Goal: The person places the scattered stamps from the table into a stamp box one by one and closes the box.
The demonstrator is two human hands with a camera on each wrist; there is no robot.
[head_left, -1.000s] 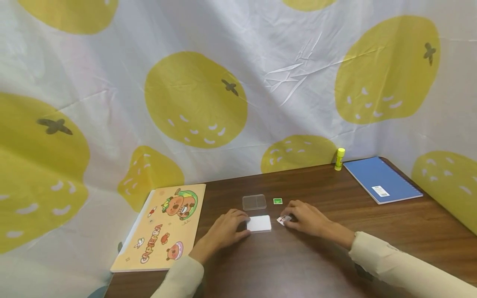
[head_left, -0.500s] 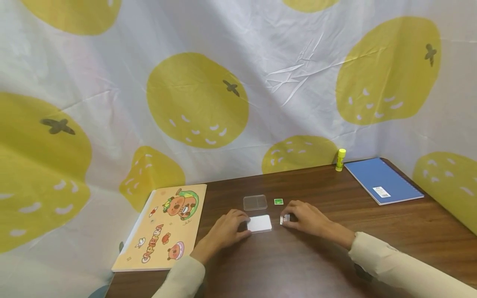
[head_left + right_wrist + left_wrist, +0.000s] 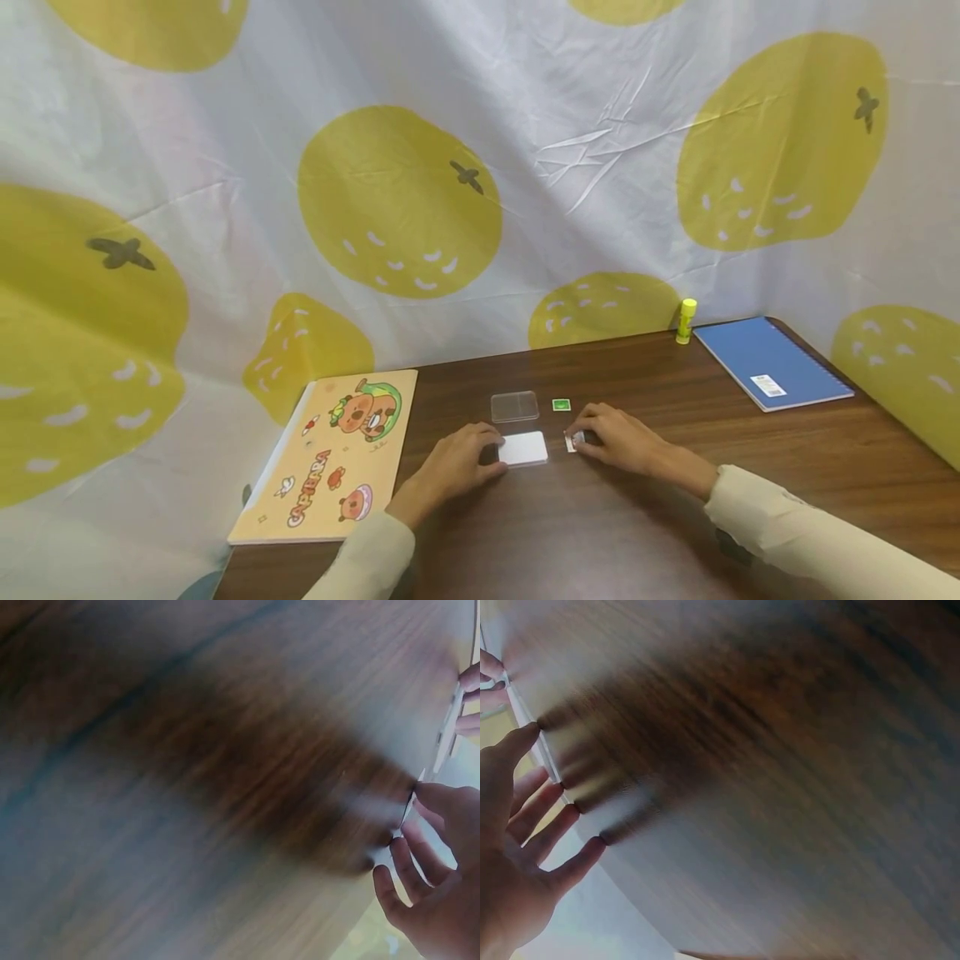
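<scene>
Now that the small printed card (image 3: 569, 444) sits squarer than a second ago, I judge the work now is adjusting its angle | right hand (image 3: 618, 439) pinches it, just right of the white pack (image 3: 523, 448) | left hand (image 3: 459, 460) grips the pack's left end

Soft, even indoor light fills the head view, which is fairly sharp, with a pale sheen on the dark worktop (image 3: 540, 533) and bright creases on the hanging cloth (image 3: 570, 158). Both wrist views are hazier, with smeared detail; dark, soft-edged shadows stretch from the fingers (image 3: 577, 866) across the worktop, and the edges behind them look washed out.
</scene>
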